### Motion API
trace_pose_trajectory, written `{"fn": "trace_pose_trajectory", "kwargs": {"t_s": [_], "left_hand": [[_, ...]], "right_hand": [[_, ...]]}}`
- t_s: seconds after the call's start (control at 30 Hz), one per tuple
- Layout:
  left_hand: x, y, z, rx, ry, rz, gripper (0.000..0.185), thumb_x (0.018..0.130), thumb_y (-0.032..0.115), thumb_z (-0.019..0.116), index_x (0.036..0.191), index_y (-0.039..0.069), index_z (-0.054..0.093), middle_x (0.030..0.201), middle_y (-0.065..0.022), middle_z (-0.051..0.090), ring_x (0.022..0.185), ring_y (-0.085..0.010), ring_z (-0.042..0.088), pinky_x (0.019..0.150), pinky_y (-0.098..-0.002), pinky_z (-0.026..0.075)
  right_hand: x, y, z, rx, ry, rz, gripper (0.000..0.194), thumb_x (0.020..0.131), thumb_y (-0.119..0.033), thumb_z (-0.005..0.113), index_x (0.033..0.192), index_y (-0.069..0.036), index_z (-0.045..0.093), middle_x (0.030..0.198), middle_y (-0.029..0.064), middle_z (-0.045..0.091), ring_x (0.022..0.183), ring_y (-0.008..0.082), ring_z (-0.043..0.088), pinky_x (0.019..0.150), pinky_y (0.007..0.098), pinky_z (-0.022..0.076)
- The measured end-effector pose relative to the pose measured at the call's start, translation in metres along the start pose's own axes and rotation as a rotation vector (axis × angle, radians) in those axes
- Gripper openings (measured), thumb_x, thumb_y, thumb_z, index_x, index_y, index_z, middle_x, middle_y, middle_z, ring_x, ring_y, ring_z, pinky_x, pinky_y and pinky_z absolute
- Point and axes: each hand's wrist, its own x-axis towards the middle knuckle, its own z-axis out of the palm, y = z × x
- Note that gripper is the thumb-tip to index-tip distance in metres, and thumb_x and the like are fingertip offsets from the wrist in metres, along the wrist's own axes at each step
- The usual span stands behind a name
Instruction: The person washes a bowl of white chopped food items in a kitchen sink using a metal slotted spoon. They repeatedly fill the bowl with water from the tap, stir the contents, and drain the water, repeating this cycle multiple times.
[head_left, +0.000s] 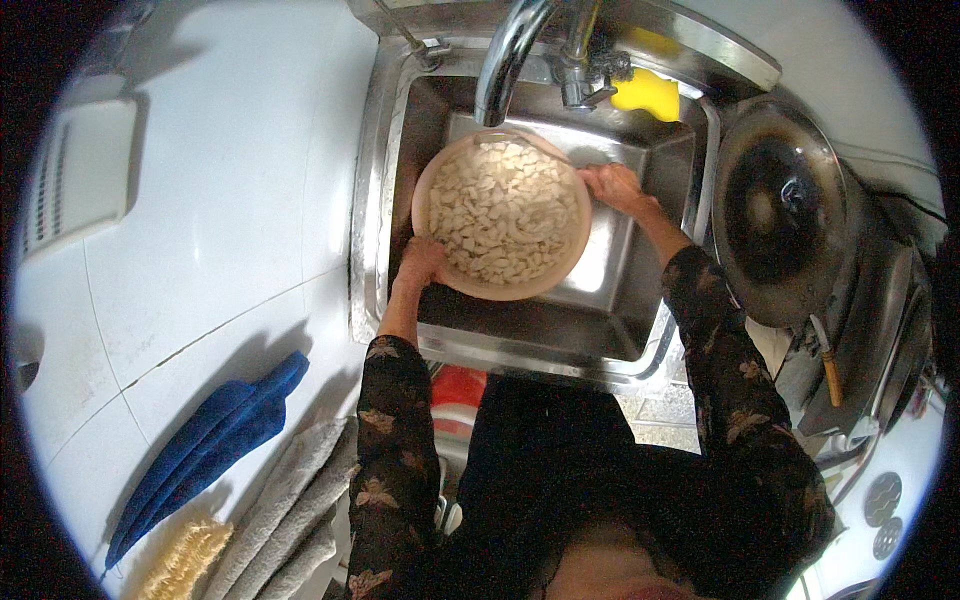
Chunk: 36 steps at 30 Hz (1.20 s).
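Observation:
Both my hands grip the rim of a round, pale pink basin (529, 289), which is over the stainless steel sink (641, 300). Many small whitish chunks of food (499, 214) fill it, seemingly lying in water; their exact kind I cannot tell. My left hand (422, 262) grasps the rim at the near left. On the far right side, my right hand (616, 187) holds the rim with its fingers curled. Just beyond the basin's far edge the chrome faucet spout (504, 71) hangs down. Whether the basin touches the sink floor is hidden.
A yellow sponge (646, 94) rests by the tap handle (589, 96). Right of the sink stands a dark wok (776, 214), near a wooden-handled knife (829, 367). A blue cloth (217, 442) and grey towel (289, 502) hang along the tiled wall (225, 172) at left.

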Motion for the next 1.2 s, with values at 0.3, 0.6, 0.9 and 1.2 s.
{"fn": "trace_pose_trajectory", "kwargs": {"t_s": [0.3,0.6,0.9,1.2], "left_hand": [[-0.01,0.013,-0.043,-0.696,-0.004,-0.348,0.02,0.077,0.014,0.058,0.079,-0.004,0.064,0.077,-0.0234,0.065,0.076,-0.0282,0.068,0.066,-0.0372,0.054],[-0.008,-0.002,-0.042,-0.766,0.014,-0.431,0.021,0.078,0.016,0.058,0.07,-0.001,0.067,0.067,-0.0133,0.066,0.057,-0.0237,0.066,0.047,-0.0353,0.051],[-0.009,-0.009,-0.049,-0.581,-0.094,-0.253,0.024,0.08,0.015,0.057,0.082,-0.008,0.065,0.072,-0.0207,0.066,0.065,-0.0285,0.068,0.053,-0.0367,0.054],[-0.007,-0.008,-0.049,-0.762,-0.079,-0.306,0.037,0.088,0.03,0.051,0.103,-0.003,0.061,0.083,-0.0166,0.067,0.068,-0.0267,0.067,0.05,-0.0367,0.053]], "right_hand": [[-0.009,-0.005,-0.004,0.009,0.131,0.026,0.031,0.093,-0.035,0.041,0.092,-0.015,0.064,0.074,0.0144,0.066,0.065,0.0342,0.065,0.06,0.0474,0.0537],[0.0,-0.013,-0.011,0.078,0.04,0.082,0.039,0.095,-0.038,0.038,0.088,-0.016,0.068,0.074,0.017,0.066,0.069,0.0365,0.065,0.062,0.0473,0.0518],[-0.002,-0.026,-0.023,0.202,-0.004,0.132,0.045,0.097,-0.039,0.036,0.088,-0.007,0.067,0.081,0.0202,0.066,0.076,0.0399,0.064,0.071,0.0478,0.0511],[-0.004,-0.012,-0.011,0.178,-0.011,0.152,0.04,0.096,-0.036,0.039,0.091,-0.007,0.066,0.085,0.0197,0.066,0.081,0.0392,0.064,0.073,0.0481,0.0508]]}}
